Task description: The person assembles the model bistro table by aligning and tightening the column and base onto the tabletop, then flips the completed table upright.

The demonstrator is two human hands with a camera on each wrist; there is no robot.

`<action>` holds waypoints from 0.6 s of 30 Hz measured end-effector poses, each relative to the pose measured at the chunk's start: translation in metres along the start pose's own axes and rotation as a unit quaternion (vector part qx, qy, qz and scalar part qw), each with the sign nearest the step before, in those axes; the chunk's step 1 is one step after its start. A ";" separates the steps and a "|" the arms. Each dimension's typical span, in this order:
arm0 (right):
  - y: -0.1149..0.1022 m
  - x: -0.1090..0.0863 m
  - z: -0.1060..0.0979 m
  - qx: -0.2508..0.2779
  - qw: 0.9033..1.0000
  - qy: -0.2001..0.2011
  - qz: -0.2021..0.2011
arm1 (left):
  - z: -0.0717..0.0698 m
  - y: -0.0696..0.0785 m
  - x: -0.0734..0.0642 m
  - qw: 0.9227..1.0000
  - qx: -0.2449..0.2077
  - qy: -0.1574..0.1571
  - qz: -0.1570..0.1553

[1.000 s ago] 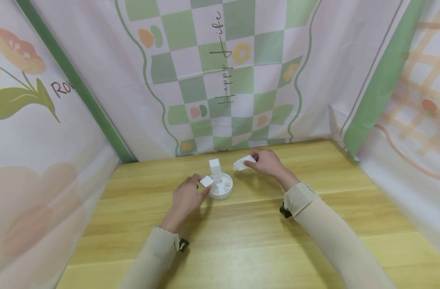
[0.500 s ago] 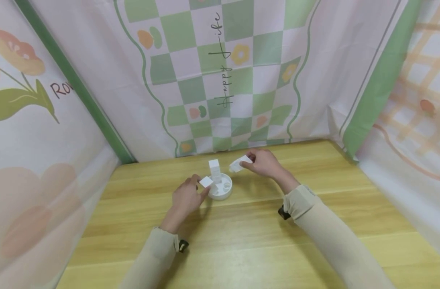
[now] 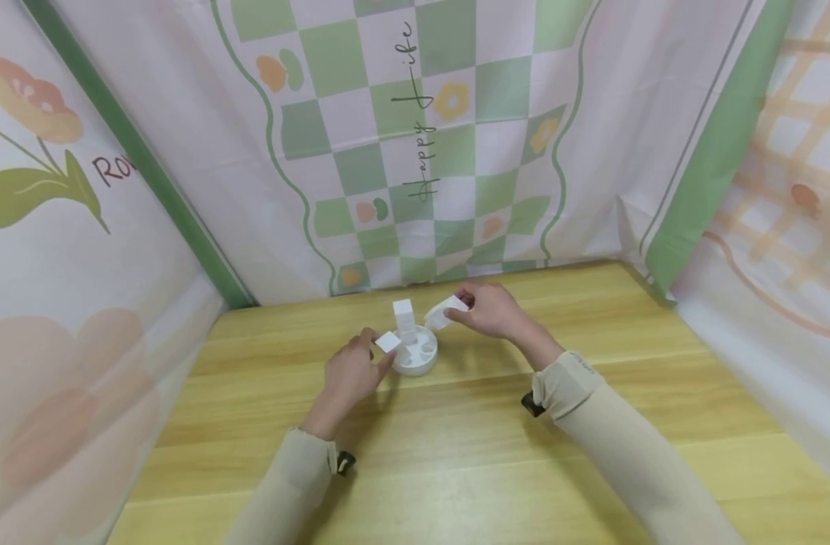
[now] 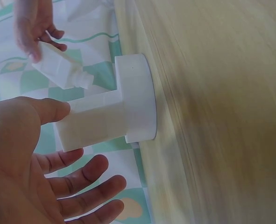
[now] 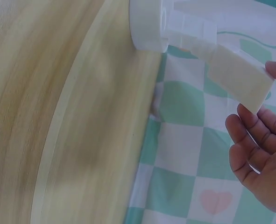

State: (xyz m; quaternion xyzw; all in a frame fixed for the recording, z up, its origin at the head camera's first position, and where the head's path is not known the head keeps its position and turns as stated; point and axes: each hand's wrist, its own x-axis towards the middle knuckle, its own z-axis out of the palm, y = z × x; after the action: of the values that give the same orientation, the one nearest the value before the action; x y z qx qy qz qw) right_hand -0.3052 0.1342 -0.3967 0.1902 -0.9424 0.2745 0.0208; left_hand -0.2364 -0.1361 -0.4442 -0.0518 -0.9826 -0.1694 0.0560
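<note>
Left hand (image 3: 348,372) pinches white rectangular container (image 4: 93,122), right hand (image 3: 493,311) white square-sided bottle (image 5: 240,77), whose tilt could snag the round white holder (image 4: 138,100).

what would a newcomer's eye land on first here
Probably the green-and-white checked cloth behind the wooden table, with its sideways "Happy Life" lettering. Next, the round white tray on the table: the left hand grips a white block at its left, and the right hand holds a white bottle neck down at its right.
</note>
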 end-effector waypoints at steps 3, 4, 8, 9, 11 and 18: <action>-0.003 -0.001 0.001 -0.004 1.000 -0.003 -0.007 | 0.000 0.000 0.000 1.000 -0.001 -0.001 0.001; -0.004 -0.002 0.002 -0.007 1.000 -0.002 -0.010 | 0.000 0.000 0.000 1.000 -0.001 -0.001 0.001; -0.005 -0.003 0.005 -0.019 1.000 -0.004 -0.025 | 0.000 -0.001 -0.001 1.000 -0.001 -0.002 0.002; -0.005 -0.003 0.006 -0.023 0.999 -0.005 -0.029 | 0.000 -0.001 -0.001 1.000 -0.001 -0.002 0.002; -0.005 -0.004 0.007 -0.028 0.999 -0.008 -0.034 | 0.000 -0.001 -0.001 1.000 0.000 -0.001 0.005; -0.006 -0.003 0.014 -0.034 0.998 -0.010 -0.045 | 0.001 -0.002 -0.001 1.000 0.000 0.007 0.013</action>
State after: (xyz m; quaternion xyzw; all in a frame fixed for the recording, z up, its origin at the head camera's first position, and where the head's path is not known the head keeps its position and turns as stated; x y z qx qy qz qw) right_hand -0.2994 0.1230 -0.4053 0.2341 -0.9417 0.2396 0.0305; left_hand -0.2354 -0.1376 -0.4457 -0.0637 -0.9815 -0.1685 0.0651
